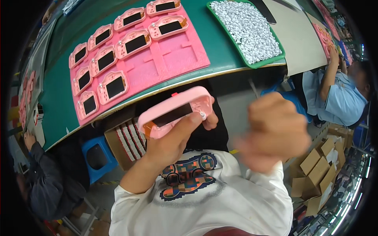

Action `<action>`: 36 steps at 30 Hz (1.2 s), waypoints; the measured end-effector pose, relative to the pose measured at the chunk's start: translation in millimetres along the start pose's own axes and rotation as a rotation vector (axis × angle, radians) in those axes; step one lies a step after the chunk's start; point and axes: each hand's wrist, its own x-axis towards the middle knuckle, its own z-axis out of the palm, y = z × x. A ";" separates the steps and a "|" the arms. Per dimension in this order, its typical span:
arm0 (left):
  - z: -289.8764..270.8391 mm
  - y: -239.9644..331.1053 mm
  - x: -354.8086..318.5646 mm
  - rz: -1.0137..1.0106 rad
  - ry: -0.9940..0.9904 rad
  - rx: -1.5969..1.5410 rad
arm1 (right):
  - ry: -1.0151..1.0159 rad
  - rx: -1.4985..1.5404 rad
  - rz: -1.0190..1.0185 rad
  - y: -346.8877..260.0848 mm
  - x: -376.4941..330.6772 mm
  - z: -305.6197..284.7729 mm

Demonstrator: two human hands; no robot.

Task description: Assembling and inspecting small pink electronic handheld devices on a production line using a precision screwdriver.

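Observation:
In front of my chest, my left hand [177,131] grips a pink handheld game console shell [179,98] tilted up, its dark screen [173,115] set inside and an orange ribbon cable at the left end. The left thumb presses on the shell's right part, beside a small white piece [202,114]. To the right and apart from the shell, my right hand [275,131] is curled and smeared by motion. A thin metal tool [253,87], its kind too blurred to tell, sticks up from the fingers.
A pink foam tray [173,61] with several similar shells lies on the green table [193,15]. Small white parts fill a green-rimmed tray [256,66] at right. Cardboard boxes [315,169] and a blue stool [98,159] stand below. Co-workers sit on both sides.

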 end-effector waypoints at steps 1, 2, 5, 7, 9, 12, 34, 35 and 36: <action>0.7 1.6 1.3 -0.008 -0.060 0.037 | 0.172 0.451 0.063 -15.8 3.5 0.2; -0.4 3.7 -0.2 -0.015 -0.115 0.082 | 0.217 0.700 0.060 -25.3 9.2 1.1; 1.7 7.0 -4.2 -0.037 -0.231 0.171 | 0.199 1.097 -0.015 -23.7 10.8 7.8; 5.7 9.1 -10.0 -0.020 -0.224 0.192 | 0.178 1.154 -0.025 -18.0 9.7 12.2; 8.5 11.0 -14.4 0.001 -0.216 0.209 | 0.136 1.153 0.155 -16.5 5.8 13.2; 11.0 13.8 -14.6 -0.015 -0.207 0.212 | 0.109 1.051 0.168 -26.7 3.7 8.2; -36.4 57.2 1.8 0.098 -0.137 0.947 | 0.088 0.546 0.211 -14.1 5.8 -41.7; -41.6 71.6 8.5 0.074 -0.093 1.077 | 0.110 0.387 0.329 -2.1 -4.1 -55.1; -46.3 85.9 16.3 0.051 -0.051 1.206 | 0.209 -0.517 0.527 3.5 -19.9 -56.2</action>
